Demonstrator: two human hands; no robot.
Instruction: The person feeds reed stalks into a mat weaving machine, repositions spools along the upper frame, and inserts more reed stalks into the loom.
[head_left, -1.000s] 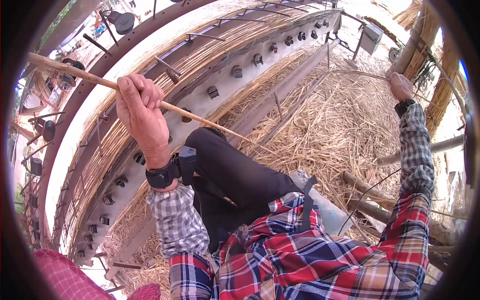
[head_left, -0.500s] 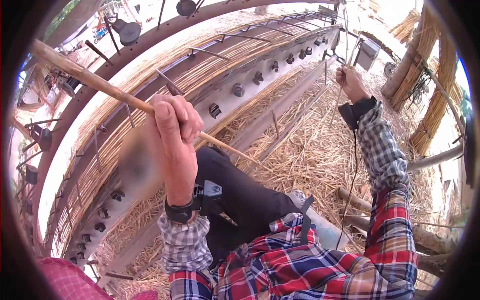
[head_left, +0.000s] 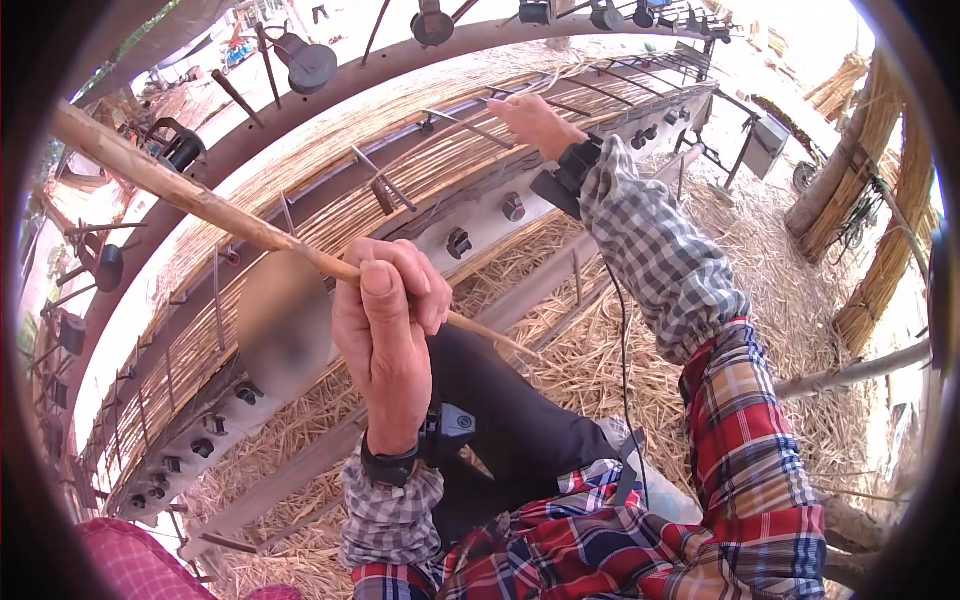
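Note:
My left hand is wrapped round a long wooden stick, thumb along its top. The stick runs from the upper left, through the fist, to a thin end above the straw. My right hand reaches forward over a curved band of laid reeds, its fingers stretched out among the metal prongs. Whether a thin stalk lies under those fingers, I cannot make out. Below the reeds, a pale beam carries several black spool-like pieces.
A curved brown pipe with hanging round black weights arches beyond the reeds. Loose straw covers the ground. Reed bundles and a grey box stand at right. Another person's pink checked clothing shows lower left.
My right hand has swung left from beside the frame's far end to over the reeds, its fingers uncurling. My left hand, still round the stick, has shifted slightly right and down.

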